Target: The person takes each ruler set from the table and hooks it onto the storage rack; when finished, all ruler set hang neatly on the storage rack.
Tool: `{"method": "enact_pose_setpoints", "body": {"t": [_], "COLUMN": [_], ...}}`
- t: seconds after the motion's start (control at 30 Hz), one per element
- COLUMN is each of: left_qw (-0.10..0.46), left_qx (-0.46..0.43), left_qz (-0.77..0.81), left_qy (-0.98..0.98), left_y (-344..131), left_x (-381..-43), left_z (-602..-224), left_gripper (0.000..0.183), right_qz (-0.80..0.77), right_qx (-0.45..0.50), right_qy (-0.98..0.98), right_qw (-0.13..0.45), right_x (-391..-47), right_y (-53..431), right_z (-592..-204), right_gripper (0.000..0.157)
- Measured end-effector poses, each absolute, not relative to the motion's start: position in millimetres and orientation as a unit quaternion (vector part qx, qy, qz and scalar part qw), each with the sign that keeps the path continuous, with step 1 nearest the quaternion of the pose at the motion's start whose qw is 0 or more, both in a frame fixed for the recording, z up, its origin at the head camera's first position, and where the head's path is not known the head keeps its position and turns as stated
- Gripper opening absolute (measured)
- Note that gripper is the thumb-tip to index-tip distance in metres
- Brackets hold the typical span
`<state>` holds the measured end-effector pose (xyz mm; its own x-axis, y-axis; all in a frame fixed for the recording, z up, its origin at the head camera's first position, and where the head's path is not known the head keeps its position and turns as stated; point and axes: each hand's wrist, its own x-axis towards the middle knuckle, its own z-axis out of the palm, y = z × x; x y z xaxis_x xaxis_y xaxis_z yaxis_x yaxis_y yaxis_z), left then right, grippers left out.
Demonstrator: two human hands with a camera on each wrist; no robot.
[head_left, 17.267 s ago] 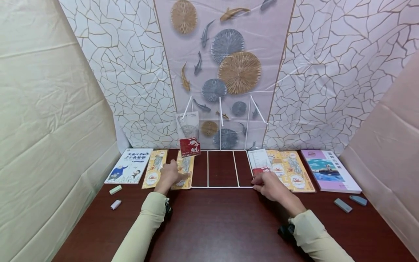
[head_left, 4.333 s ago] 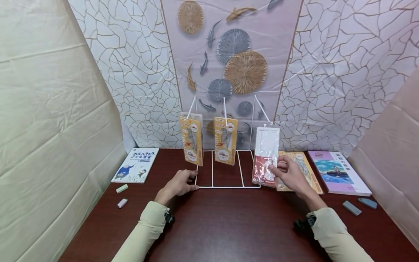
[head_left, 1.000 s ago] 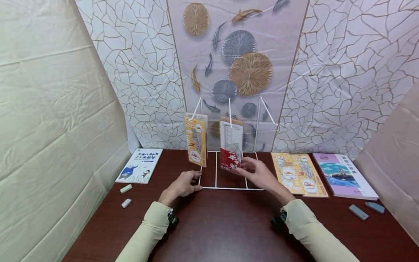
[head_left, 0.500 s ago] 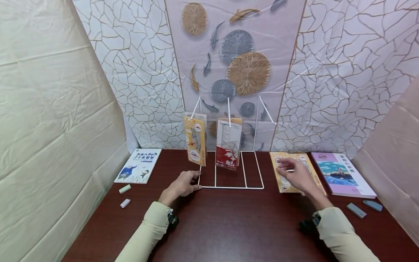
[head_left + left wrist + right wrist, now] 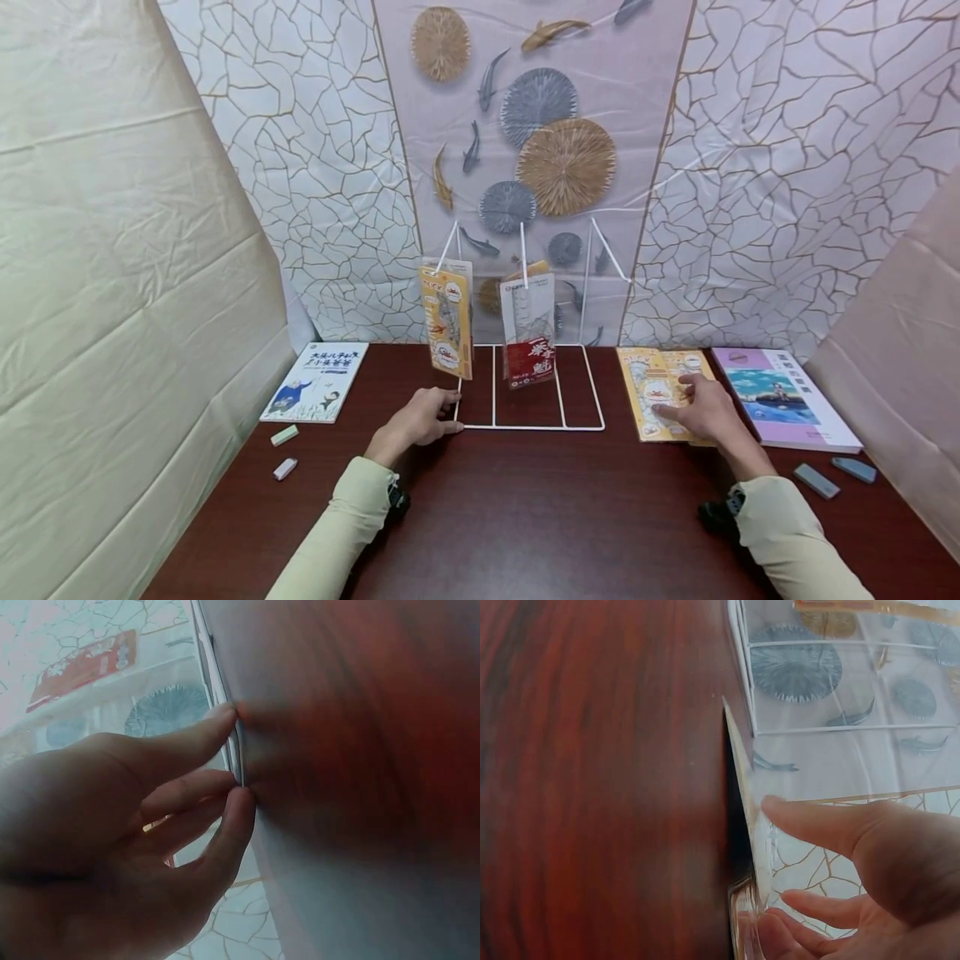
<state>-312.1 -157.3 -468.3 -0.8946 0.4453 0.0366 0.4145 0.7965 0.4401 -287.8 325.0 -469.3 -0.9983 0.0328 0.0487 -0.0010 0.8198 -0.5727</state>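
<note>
My left hand [image 5: 422,417] grips the front left corner of a white wire display rack [image 5: 532,428]; in the left wrist view its fingertips [image 5: 238,802] meet the thin wire at the tabletop. From the rack's left hook hangs a yellow blister pack [image 5: 446,321] with a pale packet behind it. A white-and-red packet [image 5: 529,329] hangs on the middle hook before another yellow pack. The right hook [image 5: 611,250] carries nothing. My right hand [image 5: 708,407] is over two flat yellow packs [image 5: 647,379] side by side, thumb and fingers spread, fingertips at the right pack's edge in the right wrist view.
A white picture book [image 5: 315,382] lies at the left, with two small light erasers or blocks [image 5: 285,435] before it. At the far right are a pink-and-blue book [image 5: 780,396] and two grey pieces [image 5: 817,481]. Fabric walls enclose the dark table [image 5: 525,517].
My right hand let go of the white-and-red packet on the middle hook and moved right to the yellow packs. Earlier, packs from the left and right were hung. Left hand stays at the corner.
</note>
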Motion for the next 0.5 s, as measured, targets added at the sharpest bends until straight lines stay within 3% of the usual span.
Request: {"method": "enact_pose_setpoints", "body": {"t": [0.4,0.5], "left_qw": [0.034,0.034], "left_qx": [0.214,0.208], "left_qz": [0.223,0.224], "left_qy": [0.951,0.951], "left_y": [-156.4,-155.9], "left_x": [-313.8,-312.6], "left_z": [-471.6,-471.1], "left_gripper": [0.057,0.056], "right_qz": [0.299,0.287], "right_qx": [-0.036,-0.033], "right_qy": [-0.954,-0.957], "right_qw": [-0.001,0.001], "right_x": [-285.3,-285.9], "right_y": [329.0,329.0], "right_z": [-469.8,-469.3], "right_gripper": [0.088,0.081]}}
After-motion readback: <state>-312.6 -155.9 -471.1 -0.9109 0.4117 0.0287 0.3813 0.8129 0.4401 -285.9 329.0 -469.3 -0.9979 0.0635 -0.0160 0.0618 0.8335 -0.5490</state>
